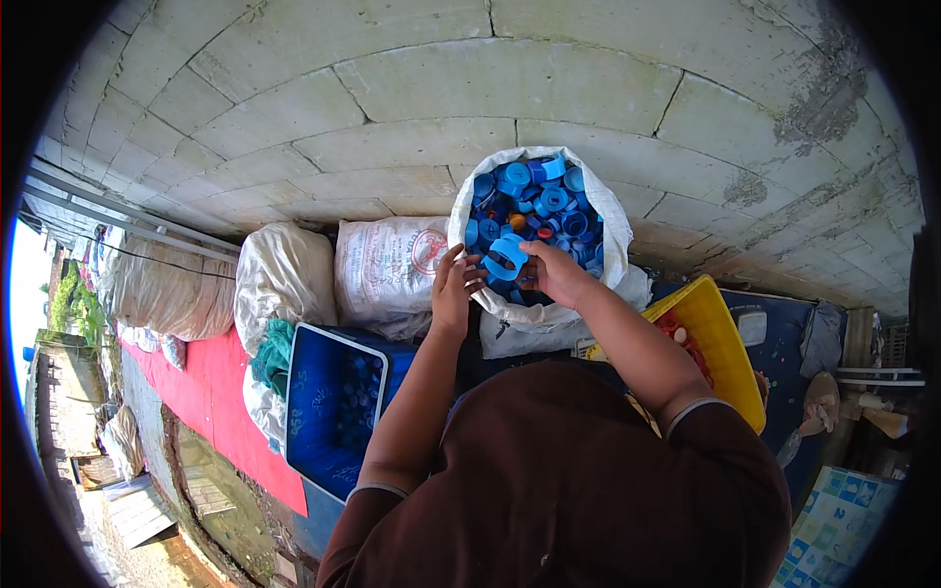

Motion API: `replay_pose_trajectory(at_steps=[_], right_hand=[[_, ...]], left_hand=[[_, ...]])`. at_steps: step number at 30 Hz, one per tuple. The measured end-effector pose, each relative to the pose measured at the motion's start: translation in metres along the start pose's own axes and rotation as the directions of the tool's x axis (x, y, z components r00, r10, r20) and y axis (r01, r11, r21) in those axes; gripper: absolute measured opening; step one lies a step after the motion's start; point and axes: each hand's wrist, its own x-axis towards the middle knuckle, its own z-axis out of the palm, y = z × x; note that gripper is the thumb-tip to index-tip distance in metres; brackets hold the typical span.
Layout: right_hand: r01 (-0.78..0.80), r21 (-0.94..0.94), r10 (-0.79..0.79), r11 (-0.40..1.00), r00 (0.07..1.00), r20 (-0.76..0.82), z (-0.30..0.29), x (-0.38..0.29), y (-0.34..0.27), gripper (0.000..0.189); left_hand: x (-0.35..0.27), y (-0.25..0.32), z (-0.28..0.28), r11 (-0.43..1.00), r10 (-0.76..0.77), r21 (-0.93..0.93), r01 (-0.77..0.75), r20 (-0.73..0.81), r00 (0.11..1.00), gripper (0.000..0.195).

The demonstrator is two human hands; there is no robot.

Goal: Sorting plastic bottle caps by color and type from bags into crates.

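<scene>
A white woven sack [616, 220] stands open against the wall, filled with blue plastic caps and rings [553, 198], with a few orange and red ones among them. Over its near part, my right hand [551, 273] grips a large light-blue plastic cap ring [504, 257] between thumb and fingers. My left hand [454, 287] is at the sack's left rim, fingers spread and partly curled beside the ring. Whether its fingertips touch the ring is hard to tell; it does not hold it.
A blue crate [338, 331] with small caps stands at left, a tilted yellow crate [724, 331] with red pieces at right. Full white sacks [285, 275] line the block wall [507, 81]. A red mat [220, 411] lies at left.
</scene>
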Motion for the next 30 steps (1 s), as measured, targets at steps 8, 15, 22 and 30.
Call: replay_pose_trajectory(at_steps=[8,15,22,30], right_hand=[[0.324,-0.517,-0.305,0.792,0.944,0.124,0.027,0.015,0.015,0.047],[0.494,-0.812,-0.501,0.312,0.811,0.301,0.073,-0.003,0.007,0.057],[0.547,-0.837,-0.598,0.011,0.674,0.433,0.083,0.005,-0.002,0.023],[0.575,-0.817,-0.670,0.047,0.625,0.401,0.098,0.004,-0.002,0.019]], left_hand=[[-0.004,-0.002,-0.029,0.948,0.229,0.207,-0.244,0.092,0.969,0.039],[-0.022,0.026,-0.026,0.846,0.127,0.483,-0.227,0.230,0.965,0.052],[-0.029,0.042,-0.042,0.971,0.021,0.224,-0.082,0.264,0.964,0.048],[-0.037,0.056,-0.050,0.993,-0.002,0.111,-0.040,0.357,0.934,0.061]])
